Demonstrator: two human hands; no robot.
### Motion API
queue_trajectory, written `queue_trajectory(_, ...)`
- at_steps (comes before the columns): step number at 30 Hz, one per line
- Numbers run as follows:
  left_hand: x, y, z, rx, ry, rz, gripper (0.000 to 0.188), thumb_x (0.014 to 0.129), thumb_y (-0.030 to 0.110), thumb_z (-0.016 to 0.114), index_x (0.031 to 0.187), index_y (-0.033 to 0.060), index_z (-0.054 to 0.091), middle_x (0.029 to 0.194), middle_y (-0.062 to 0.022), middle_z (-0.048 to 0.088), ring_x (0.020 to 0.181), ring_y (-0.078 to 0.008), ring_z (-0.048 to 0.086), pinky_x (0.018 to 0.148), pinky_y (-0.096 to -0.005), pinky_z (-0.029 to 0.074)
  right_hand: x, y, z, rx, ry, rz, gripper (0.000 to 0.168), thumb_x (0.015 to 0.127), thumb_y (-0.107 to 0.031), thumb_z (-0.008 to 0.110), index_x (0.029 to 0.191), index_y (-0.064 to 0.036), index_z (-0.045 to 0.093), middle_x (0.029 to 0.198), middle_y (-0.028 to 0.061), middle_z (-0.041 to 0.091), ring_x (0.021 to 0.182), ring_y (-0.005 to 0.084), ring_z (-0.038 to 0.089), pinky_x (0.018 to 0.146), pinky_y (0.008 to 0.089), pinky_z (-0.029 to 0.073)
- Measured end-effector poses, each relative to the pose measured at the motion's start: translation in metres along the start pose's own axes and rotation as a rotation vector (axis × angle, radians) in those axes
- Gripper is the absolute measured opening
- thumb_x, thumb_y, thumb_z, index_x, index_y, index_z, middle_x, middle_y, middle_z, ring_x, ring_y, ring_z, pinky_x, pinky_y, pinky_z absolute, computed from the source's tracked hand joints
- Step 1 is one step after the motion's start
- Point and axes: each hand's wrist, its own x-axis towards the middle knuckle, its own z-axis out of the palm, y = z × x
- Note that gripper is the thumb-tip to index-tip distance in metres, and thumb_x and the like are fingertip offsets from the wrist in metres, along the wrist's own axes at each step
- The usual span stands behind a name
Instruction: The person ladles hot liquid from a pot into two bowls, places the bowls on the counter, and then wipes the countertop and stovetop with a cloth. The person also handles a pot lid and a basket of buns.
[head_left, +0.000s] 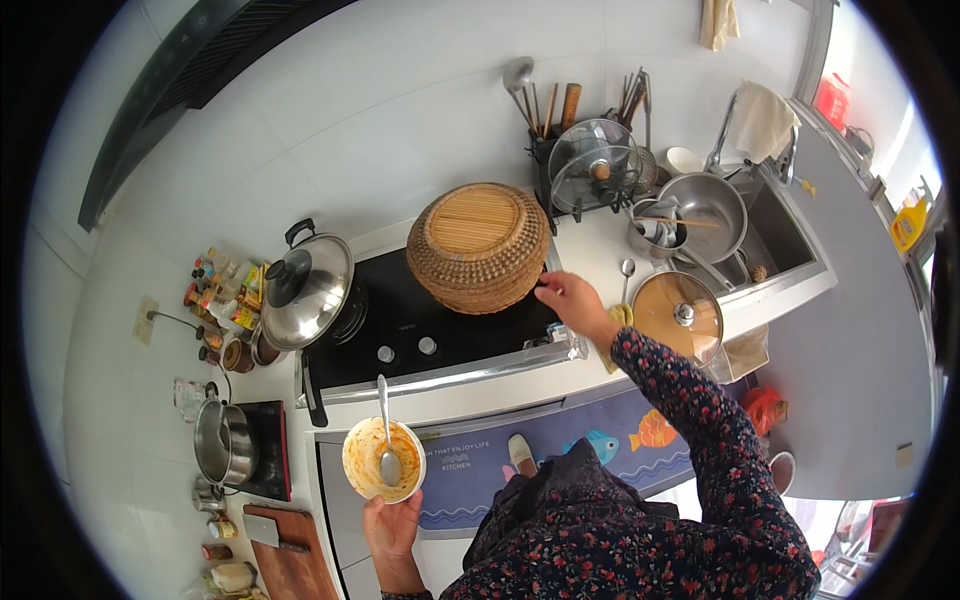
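Observation:
My left hand (391, 525) holds a white bowl (362, 480) from below, in front of the counter. Orange-red residue coats the inside of the bowl, and a metal spoon (385, 424) rests in it with its handle over the far rim. A round woven basket (480, 266) lies bottom up over the right side of the black gas hob (465, 352); what it covers is hidden. At the basket's lower right edge is my right hand (574, 300), thumb and fingers close together near a small dark part. Whether they grip it is unclear.
A lidded wok (307, 289) stands on the left burner, beside seasoning bottles (232, 300). Further left are a steel pot (225, 454) and a wooden cutting board (289, 566) with a cleaver (262, 530). Rightward are a glass lid (667, 322), a saucepan (645, 244) and the sink (780, 225).

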Motion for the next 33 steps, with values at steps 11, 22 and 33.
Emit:
queue_trajectory(11, 0.03, 0.032, -0.006, -0.066, 0.01, 0.143, 0.075, 0.073, 0.015, 0.071, 0.138, 0.0018, 0.036, 0.132, -0.0182, 0.049, 0.118, -0.0346, 0.054, 0.093, -0.0463, 0.052, 0.153, 0.006, 0.011, -0.336, -0.001, 0.28, 0.058, 0.076, -0.051, 0.07, 0.083, 0.006, 0.067, 0.077, 0.0193, 0.066, 0.075, 0.031, 0.065, 0.07, 0.0404, 0.048)
queue_trajectory(22, 0.081, 0.062, -0.006, 0.004, -0.072, 0.082, 0.084, 0.071, 0.014, 0.073, 0.142, 0.0027, 0.03, 0.136, -0.0172, 0.045, 0.123, -0.0341, 0.05, 0.102, -0.0485, 0.045, 0.176, -0.012, 0.017, 0.011, -0.052, 0.609, 0.039, 0.075, -0.029, 0.079, 0.069, 0.004, 0.06, 0.064, 0.005, 0.055, 0.05, 0.0138, 0.046, 0.048, 0.0319, 0.039)
queue_trajectory(33, 0.112, 0.068, -0.001, 0.05, -0.119, -0.014, 0.084, 0.07, 0.014, 0.073, 0.141, 0.0012, 0.031, 0.136, -0.0169, 0.045, 0.123, -0.0332, 0.049, 0.101, -0.0475, 0.044, 0.201, -0.057, 0.019, 0.444, 0.127, 0.446, 0.023, 0.081, -0.017, 0.074, 0.074, -0.001, 0.06, 0.062, 0.003, 0.054, 0.047, 0.012, 0.051, 0.041, 0.0239, 0.045)
